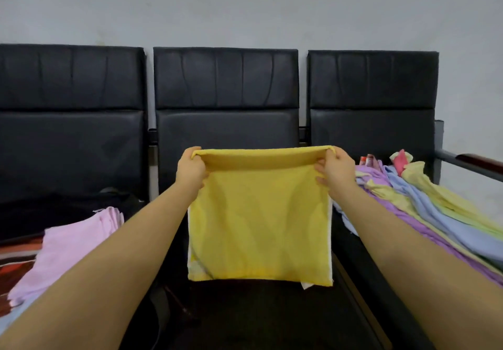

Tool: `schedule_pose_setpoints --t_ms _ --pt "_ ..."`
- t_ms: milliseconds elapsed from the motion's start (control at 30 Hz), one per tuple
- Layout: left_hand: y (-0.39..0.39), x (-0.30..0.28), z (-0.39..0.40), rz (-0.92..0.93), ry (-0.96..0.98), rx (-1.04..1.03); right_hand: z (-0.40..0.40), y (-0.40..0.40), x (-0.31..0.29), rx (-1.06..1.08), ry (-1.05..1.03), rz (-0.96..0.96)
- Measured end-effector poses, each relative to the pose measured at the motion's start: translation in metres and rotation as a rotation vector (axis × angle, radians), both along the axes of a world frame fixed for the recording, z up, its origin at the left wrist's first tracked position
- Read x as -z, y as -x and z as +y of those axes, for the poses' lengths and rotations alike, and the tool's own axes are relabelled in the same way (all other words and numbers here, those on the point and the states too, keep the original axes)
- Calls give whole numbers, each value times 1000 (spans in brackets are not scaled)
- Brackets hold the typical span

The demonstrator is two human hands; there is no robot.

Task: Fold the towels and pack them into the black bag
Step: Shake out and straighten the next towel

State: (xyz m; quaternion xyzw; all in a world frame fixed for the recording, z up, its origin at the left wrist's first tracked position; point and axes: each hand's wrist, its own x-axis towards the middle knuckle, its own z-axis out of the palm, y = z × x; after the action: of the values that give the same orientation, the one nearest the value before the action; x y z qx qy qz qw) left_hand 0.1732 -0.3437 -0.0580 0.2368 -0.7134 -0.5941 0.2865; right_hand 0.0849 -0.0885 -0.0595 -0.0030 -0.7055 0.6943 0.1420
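A yellow towel [260, 224] hangs doubled over in front of the middle seat, its fold along the top. My left hand [191, 168] pinches the top left corner and my right hand [336, 168] pinches the top right corner, stretching the upper edge taut. A folded pink towel [68, 246] lies on the left seat. Behind it sits a dark shape that may be the black bag [62, 210]; its opening is not visible. A heap of unfolded purple, blue and pale yellow towels [424, 205] covers the right seat.
Three black padded chairs [226, 91] stand in a row against a grey wall. The right chair has a metal armrest [468, 161]. A red patterned cloth [16, 265] lies at the far left under the pink towel.
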Motion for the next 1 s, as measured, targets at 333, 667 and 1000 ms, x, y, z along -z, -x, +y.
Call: schedule_pose_setpoints --t_ms 333,667,1000 --pt "2 11 5 405 136 -45 -3 10 0 72 69 279" --pt "-62 121 39 14 173 -345 23 -53 94 173 -51 135" --pt "-78 148 23 -327 590 -283 32 -67 119 154 -323 -160"
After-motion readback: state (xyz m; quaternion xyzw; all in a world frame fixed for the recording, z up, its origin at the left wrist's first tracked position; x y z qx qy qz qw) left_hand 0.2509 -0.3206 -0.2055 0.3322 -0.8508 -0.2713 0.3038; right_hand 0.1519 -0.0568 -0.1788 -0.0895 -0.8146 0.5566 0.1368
